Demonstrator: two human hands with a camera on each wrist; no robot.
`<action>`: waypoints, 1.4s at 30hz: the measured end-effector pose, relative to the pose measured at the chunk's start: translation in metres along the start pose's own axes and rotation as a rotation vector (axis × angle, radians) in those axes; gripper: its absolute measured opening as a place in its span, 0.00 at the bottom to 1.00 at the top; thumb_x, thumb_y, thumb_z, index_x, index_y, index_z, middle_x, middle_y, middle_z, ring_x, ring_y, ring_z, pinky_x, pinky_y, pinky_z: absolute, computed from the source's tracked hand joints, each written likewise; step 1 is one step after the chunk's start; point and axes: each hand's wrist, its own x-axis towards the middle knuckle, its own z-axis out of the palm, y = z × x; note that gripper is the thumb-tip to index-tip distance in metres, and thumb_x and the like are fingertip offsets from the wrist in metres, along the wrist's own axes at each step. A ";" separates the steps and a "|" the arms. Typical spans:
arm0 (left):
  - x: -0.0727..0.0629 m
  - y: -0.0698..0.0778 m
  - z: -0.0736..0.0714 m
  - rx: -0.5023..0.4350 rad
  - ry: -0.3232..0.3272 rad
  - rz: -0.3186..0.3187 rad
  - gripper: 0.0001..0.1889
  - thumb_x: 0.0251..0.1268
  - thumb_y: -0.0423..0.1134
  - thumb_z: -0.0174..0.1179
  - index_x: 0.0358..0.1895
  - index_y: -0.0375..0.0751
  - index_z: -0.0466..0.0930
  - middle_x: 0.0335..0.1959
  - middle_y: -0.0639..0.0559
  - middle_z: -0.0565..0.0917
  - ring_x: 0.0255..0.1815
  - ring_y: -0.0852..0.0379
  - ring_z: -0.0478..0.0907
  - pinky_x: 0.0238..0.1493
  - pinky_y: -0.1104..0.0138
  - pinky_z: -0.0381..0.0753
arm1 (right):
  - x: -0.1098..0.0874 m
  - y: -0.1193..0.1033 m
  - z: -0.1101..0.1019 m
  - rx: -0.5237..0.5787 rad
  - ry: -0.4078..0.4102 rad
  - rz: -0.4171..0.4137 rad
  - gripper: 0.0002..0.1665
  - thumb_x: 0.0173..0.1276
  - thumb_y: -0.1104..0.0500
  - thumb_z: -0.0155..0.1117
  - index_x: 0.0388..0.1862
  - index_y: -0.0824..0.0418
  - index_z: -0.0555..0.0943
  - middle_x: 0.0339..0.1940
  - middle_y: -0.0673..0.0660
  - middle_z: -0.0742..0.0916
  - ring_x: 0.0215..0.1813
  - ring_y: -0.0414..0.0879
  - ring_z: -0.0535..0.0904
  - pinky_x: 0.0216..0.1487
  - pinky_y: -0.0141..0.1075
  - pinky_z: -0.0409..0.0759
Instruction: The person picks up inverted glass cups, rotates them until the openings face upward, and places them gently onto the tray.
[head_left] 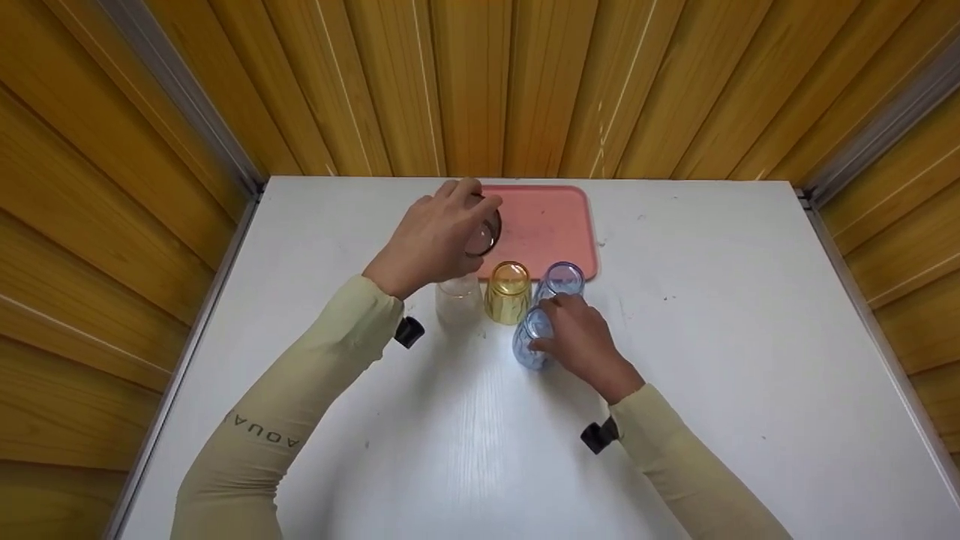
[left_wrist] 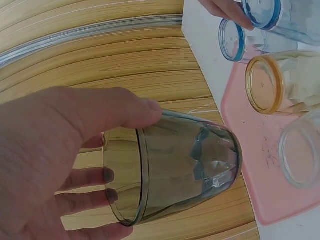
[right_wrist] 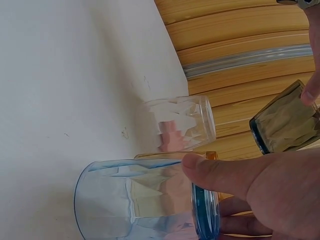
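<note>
Grey glass: one, smoky and see-through, faceted toward its narrower end, with a dark line around its wider end. Held tilted, over the left part of the pink tray as the head view has it. Your left hand has it by the wider end, spread as far as that width: thumb along one side, fingers around the other, some tips showing through the wall.

Blue glass: one, pale and clear-walled, faceted, with a thick, deeper blue base and a thin rim. Inverted, base uppermost, in front of the row, nearest you. Your right hand grips it near the base, thumb on one side and fingers on the other, opened to the glass's breadth. Whether its rim touches the table you cannot tell from these views.

Row at the tray's near edge, left to right, all inverted: clear glass, colourless, partly under your left hand in the head view; yellow glass, amber at the base ring; second blue glass, just behind your right fingers.

Sleeves: pale, the left one lettered.
</note>
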 end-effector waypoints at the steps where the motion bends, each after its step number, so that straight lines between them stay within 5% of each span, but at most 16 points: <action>1: 0.001 -0.001 0.001 -0.002 -0.003 -0.003 0.34 0.48 0.44 0.73 0.62 0.53 0.70 0.59 0.46 0.71 0.63 0.47 0.69 0.52 0.52 0.82 | 0.000 0.000 0.000 -0.003 -0.001 0.000 0.37 0.51 0.53 0.79 0.59 0.66 0.78 0.58 0.63 0.79 0.58 0.57 0.77 0.58 0.51 0.79; 22: 0.016 -0.009 0.017 -0.039 -0.048 -0.046 0.33 0.47 0.45 0.74 0.60 0.53 0.72 0.59 0.46 0.72 0.60 0.48 0.70 0.53 0.52 0.82 | -0.004 0.005 0.000 -0.007 0.017 -0.024 0.39 0.51 0.50 0.78 0.59 0.66 0.77 0.58 0.64 0.80 0.58 0.58 0.77 0.57 0.51 0.79; 42: 0.026 -0.035 0.042 -0.115 -0.051 -0.133 0.28 0.52 0.45 0.68 0.59 0.52 0.75 0.58 0.45 0.74 0.60 0.46 0.71 0.55 0.49 0.80 | -0.002 0.002 0.001 0.021 -0.003 0.008 0.40 0.51 0.52 0.78 0.62 0.63 0.76 0.60 0.62 0.78 0.59 0.57 0.77 0.59 0.49 0.80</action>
